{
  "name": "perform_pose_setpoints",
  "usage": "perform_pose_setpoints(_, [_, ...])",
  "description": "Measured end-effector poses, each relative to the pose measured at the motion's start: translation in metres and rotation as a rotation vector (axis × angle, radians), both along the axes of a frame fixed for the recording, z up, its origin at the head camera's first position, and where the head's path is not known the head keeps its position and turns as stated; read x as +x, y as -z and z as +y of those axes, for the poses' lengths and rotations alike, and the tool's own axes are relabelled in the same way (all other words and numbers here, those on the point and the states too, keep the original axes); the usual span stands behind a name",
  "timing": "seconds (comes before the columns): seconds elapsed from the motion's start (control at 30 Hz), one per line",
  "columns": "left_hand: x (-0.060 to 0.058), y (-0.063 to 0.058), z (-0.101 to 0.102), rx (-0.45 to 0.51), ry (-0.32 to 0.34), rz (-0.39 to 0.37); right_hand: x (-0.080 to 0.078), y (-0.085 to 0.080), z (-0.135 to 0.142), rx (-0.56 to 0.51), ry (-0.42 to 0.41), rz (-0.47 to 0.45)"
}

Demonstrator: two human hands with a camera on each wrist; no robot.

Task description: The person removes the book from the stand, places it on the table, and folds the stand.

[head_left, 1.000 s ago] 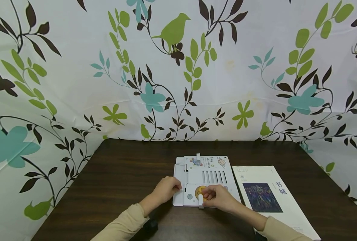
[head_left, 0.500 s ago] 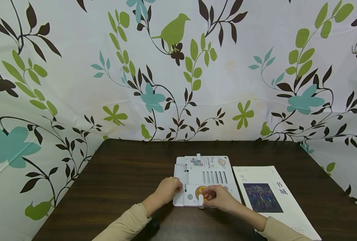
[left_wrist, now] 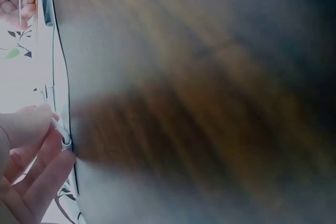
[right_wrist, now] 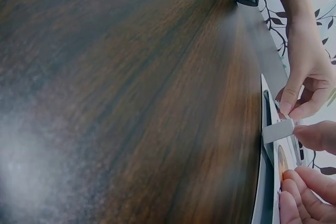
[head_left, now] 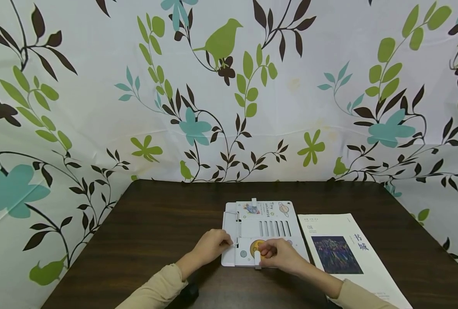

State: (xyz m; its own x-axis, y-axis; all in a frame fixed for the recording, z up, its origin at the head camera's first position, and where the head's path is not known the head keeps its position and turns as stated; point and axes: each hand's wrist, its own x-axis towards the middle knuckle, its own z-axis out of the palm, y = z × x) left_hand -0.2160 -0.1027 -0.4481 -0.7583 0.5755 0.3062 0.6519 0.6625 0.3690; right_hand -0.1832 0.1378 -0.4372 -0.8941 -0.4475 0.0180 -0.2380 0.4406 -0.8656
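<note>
A white book stand (head_left: 248, 229) printed with planets and "Tiny universe" lies flat on the dark table. My left hand (head_left: 212, 245) is at its left edge. In the left wrist view, the left hand (left_wrist: 31, 153) pinches a thin white rod (left_wrist: 60, 128) between thumb and fingers. At the stand's near edge, my right hand (head_left: 281, 254) has its fingertips on a small white page clip (head_left: 257, 259). In the right wrist view, one digit of the right hand (right_wrist: 310, 195) meets the end of the clip (right_wrist: 279, 131), while the other fingers are curled against the board.
To the right of the stand lies a cream book (head_left: 335, 227) with a dark picture on its cover, partly under the right forearm. A second page clip (head_left: 254, 201) sits at the stand's far edge. Patterned cloth (head_left: 229, 94) hangs behind the table (head_left: 167, 214).
</note>
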Motion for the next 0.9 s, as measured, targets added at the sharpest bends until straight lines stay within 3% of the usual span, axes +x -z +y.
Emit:
perform_pose_setpoints(0.2, [-0.0027, 0.0029, -0.0003, 0.017, -0.005, -0.036, -0.0005, -0.0003, -0.0011, 0.027, 0.003, 0.008])
perform_pose_setpoints(0.53, [-0.0029, -0.0027, -0.0014, -0.003, 0.015, -0.039, -0.0026, -0.0006, -0.0025, 0.062, -0.013, 0.055])
perform_pose_setpoints(0.9, [-0.002, -0.0028, 0.0, 0.005, 0.017, -0.038, -0.0075, -0.0018, -0.0018, 0.06, -0.022, 0.035])
